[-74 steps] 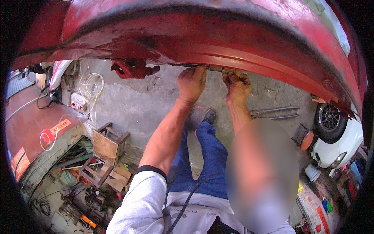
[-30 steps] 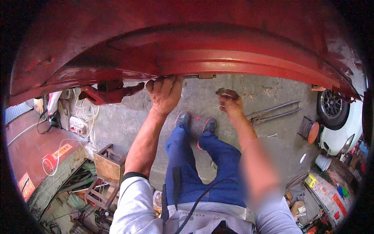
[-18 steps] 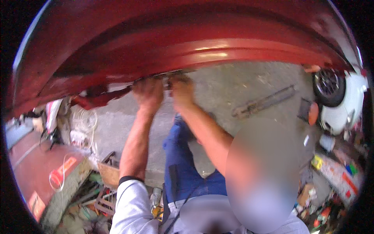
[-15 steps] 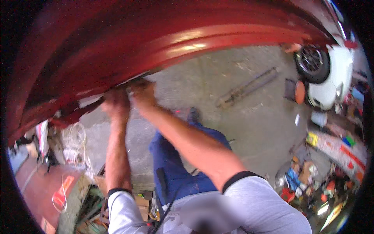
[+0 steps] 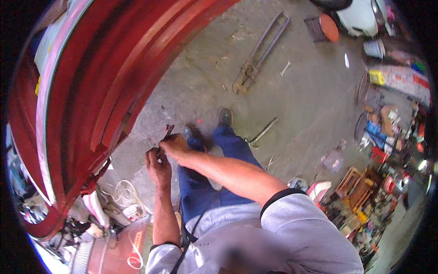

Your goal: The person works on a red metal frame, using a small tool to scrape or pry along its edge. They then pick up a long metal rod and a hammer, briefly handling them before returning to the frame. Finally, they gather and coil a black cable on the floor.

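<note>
Just right of the red car panel (image 5: 137,59), the person has a thin dark bar (image 5: 169,132). The right hand (image 5: 175,147) is closed on it. The left hand (image 5: 159,168) is just beside, its fingers curled, but you cannot tell if they grip the bar too. The bar's free end points away from the person, and its long side slants nearly the same way as the panel's edge. Below is a hard, gray, dirty floor (image 5: 315,100). On it, farther right of the panel, lie a long two-handled tool (image 5: 249,71) and a wrench (image 5: 285,68). Well apart from the panel, a white car (image 5: 360,18) stands near a round red stool (image 5: 329,28).
</note>
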A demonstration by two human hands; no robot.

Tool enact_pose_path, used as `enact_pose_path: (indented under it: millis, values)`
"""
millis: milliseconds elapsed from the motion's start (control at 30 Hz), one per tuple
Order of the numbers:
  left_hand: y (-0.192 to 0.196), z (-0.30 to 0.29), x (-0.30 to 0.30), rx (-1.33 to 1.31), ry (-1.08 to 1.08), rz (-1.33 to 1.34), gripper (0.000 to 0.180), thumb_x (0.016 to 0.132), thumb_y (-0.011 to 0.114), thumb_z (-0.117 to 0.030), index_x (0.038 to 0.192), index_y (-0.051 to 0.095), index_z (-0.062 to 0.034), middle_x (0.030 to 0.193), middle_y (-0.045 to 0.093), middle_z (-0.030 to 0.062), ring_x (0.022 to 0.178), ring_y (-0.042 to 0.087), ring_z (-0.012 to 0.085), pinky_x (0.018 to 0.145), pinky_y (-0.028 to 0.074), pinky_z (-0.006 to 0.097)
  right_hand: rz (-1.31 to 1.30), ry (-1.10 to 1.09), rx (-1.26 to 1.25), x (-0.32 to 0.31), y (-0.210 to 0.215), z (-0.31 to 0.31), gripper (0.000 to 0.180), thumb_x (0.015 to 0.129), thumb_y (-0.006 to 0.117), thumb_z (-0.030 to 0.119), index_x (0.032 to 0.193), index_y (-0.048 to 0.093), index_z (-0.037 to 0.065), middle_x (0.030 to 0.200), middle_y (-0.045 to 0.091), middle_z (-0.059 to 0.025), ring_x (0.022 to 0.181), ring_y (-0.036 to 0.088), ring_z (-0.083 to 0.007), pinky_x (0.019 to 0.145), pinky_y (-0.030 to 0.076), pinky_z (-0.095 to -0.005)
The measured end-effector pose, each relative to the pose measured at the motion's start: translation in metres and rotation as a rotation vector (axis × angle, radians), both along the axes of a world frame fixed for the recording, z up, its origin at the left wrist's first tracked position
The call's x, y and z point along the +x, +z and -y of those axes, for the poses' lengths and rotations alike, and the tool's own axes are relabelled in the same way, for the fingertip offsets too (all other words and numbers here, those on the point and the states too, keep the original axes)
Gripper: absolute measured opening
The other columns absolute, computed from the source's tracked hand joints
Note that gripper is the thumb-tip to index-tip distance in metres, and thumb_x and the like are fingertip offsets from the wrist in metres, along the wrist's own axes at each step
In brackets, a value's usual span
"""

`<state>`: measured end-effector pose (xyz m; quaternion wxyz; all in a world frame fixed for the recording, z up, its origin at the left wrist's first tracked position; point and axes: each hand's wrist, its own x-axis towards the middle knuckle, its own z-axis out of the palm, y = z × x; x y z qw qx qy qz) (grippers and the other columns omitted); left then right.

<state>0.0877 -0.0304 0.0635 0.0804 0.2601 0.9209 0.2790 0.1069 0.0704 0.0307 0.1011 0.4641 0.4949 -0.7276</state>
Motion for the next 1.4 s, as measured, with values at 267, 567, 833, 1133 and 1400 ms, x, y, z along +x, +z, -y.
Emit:
enact_pose_path:
  millis: [267, 567, 833, 1133, 1400]
  values:
    - [0.035, -0.113, 0.001, -0.024, -0.095, 0.255, 0.007, 0.083, 0.057, -0.008, 0.083, 0.053, -0.0017, 0.072, 0.059, 0.0166, 0.062, 0.057, 0.0311, 0.059, 0.045, 0.037, -0.077, -0.004, -0.261, 0.136, 0.068, -0.234, 0.037, 0.078, 0.067, 0.032, 0.101, 0.062, 0.003, 0.087, 0.063, -0.0074, 0.069, 0.059, -0.0155, 0.06, 0.051, -0.0304]
    - [-0.052, 0.011, -0.007, -0.396, 0.348, 0.525, 0.016, 0.077, 0.061, -0.018, 0.077, 0.058, -0.002, 0.066, 0.06, 0.0123, 0.065, 0.059, 0.0244, 0.057, 0.046, 0.038, 0.991, 0.177, 0.874, 0.587, 0.08, -0.362, 0.021, 0.074, 0.058, 0.022, 0.076, 0.065, 0.003, 0.075, 0.062, -0.0217, 0.07, 0.06, -0.039, 0.062, 0.048, -0.0438]
    - [-0.088, 0.015, 0.031, -0.466, 0.599, 0.556, 0.016, 0.073, 0.063, -0.021, 0.076, 0.06, -0.0052, 0.069, 0.063, 0.0152, 0.067, 0.062, 0.0307, 0.057, 0.048, 0.04, 0.715, -0.044, 0.145, 0.534, 0.06, -0.466, 0.012, 0.081, 0.057, 0.012, 0.078, 0.064, 0.002, 0.064, 0.058, -0.0083, 0.051, 0.055, -0.0198, 0.042, 0.044, -0.0351]
    - [0.043, -0.244, 0.231, -0.187, 1.33, 0.734, 0.013, 0.071, 0.058, -0.009, 0.079, 0.06, 0.0003, 0.07, 0.062, 0.0139, 0.062, 0.059, 0.0255, 0.057, 0.047, 0.038, 0.386, 0.499, 0.783, 0.33, 0.028, -0.801, 0.018, 0.08, 0.057, 0.013, 0.08, 0.063, -0.004, 0.061, 0.058, -0.0058, 0.052, 0.055, -0.0142, 0.049, 0.044, -0.0283]
    - [0.057, -0.336, 0.36, 0.476, 1.951, 0.775, 0.006, 0.076, 0.057, -0.008, 0.077, 0.054, -0.0034, 0.058, 0.049, 0.0037, 0.044, 0.042, 0.0117, 0.037, 0.031, 0.027, 0.274, 0.976, 0.771, 0.198, -0.018, -0.875, 0.027, 0.077, 0.061, 0.02, 0.093, 0.064, -0.001, 0.082, 0.065, -0.018, 0.079, 0.063, -0.0288, 0.074, 0.047, -0.0355]
